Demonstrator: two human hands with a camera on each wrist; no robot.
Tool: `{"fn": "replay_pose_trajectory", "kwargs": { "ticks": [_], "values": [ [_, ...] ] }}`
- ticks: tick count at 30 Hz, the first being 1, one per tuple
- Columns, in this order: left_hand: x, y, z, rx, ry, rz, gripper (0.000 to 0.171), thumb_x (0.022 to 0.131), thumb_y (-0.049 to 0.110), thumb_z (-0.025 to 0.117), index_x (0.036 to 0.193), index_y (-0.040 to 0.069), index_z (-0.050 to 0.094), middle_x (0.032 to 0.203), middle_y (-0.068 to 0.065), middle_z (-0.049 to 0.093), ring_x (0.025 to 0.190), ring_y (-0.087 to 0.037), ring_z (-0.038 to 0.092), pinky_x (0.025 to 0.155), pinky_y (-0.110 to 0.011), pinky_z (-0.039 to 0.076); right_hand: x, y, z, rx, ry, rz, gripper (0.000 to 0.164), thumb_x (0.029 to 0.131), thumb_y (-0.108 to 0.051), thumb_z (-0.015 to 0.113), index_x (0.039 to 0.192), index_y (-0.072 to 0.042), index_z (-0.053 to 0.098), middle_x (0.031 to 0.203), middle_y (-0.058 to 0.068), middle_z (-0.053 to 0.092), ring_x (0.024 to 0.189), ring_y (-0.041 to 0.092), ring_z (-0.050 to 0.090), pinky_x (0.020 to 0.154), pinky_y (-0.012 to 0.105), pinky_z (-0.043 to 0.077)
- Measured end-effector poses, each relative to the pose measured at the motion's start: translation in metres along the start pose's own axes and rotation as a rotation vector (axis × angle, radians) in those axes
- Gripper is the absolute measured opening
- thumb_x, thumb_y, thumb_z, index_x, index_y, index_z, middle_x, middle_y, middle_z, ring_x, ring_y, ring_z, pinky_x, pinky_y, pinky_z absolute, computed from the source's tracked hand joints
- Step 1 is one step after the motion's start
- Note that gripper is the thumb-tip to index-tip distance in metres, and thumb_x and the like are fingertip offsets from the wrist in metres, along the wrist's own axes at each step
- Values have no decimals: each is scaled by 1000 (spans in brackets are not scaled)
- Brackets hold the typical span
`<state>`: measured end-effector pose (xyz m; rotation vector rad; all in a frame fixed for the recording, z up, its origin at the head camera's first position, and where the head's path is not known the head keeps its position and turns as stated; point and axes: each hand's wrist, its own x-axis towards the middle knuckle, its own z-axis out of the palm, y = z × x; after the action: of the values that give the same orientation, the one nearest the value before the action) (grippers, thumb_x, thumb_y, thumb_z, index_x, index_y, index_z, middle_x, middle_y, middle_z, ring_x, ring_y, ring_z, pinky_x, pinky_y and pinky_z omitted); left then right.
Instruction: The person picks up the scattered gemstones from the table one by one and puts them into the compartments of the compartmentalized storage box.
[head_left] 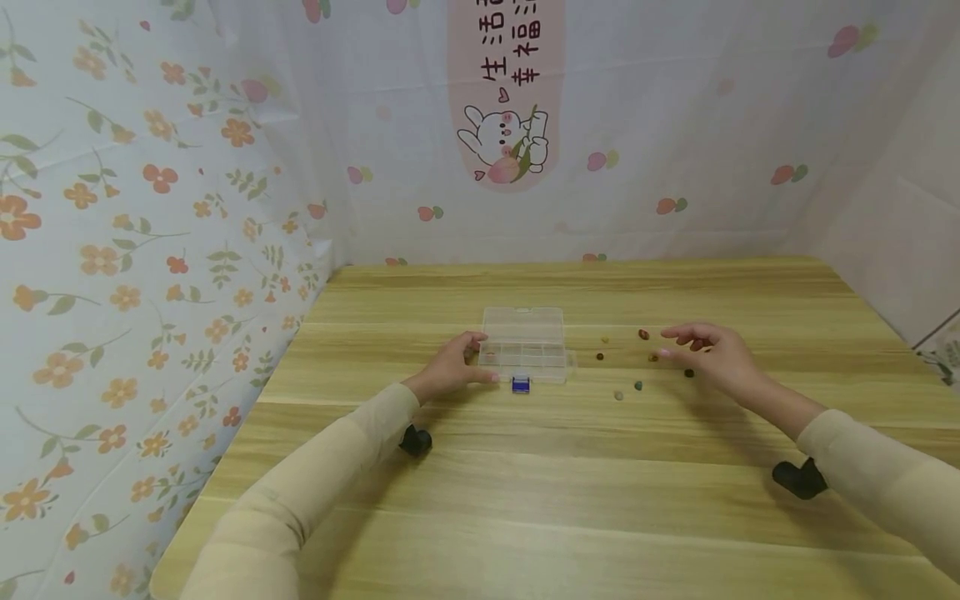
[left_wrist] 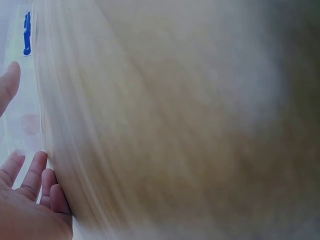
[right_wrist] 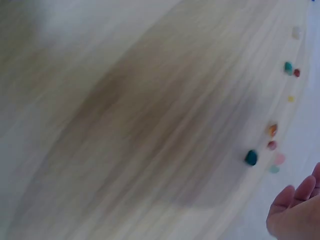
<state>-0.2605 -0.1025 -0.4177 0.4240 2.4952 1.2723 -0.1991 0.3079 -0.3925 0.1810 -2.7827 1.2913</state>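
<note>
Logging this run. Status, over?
Left fingers at box edge. Right fingers parted, near loose pieces. Box lid open, pieces right of it. Nothing seen blocking between.

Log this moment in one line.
left hand: at left end of clear box | right hand: by scattered small pieces | lid: open

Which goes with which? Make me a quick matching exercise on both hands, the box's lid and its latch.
Column one:
1. left hand
2. lid
3. right hand
4. latch

Column two:
A. blue
B. near the scattered small pieces
C. at the left end of the clear box
D. open

Pairs: 1-C, 2-D, 3-B, 4-A.
</note>
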Motion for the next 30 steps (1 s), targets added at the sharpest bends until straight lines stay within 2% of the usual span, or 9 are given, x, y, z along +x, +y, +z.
{"fn": "replay_pose_trajectory", "kwargs": {
  "ticks": [8, 16, 22, 30],
  "values": [
    [0, 0, 0, 3, 2, 1, 77, 79, 26, 83, 143, 13, 44, 132, -9, 47, 132, -29, 41, 107, -43, 34, -3, 20, -9, -1, -38, 31, 52, 89, -38, 71, 126, -1, 62, 118, 17, 54, 90, 18, 49, 66, 26, 43],
    [2, -1, 0, 9, -1, 3, 76, 80, 27, 83, 144, 13, 43, 133, -9, 47, 131, -29, 41, 108, -44, 33, -5, 37, -18, -26, -69, 16, 49, 90, -32, 71, 125, 2, 61, 116, 22, 57, 89, 11, 50, 65, 24, 46],
    [0, -1, 0, 5, -1, 2, 77, 80, 26, 83, 144, 12, 42, 131, -8, 47, 130, -28, 41, 107, -44, 34, -6, 43, -22, -59, -126, 21, 48, 89, -31, 73, 123, 2, 63, 108, 19, 58, 76, 17, 49, 54, 28, 44],
    [0, 2, 0, 10, -2, 3, 76, 81, 25, 82, 144, 11, 42, 133, -10, 46, 129, -29, 42, 106, -45, 35, -6, 48, -20, -80, -162, 40, 52, 88, -35, 73, 124, 0, 62, 109, 17, 60, 82, 20, 51, 57, 29, 48]
  ]
}}
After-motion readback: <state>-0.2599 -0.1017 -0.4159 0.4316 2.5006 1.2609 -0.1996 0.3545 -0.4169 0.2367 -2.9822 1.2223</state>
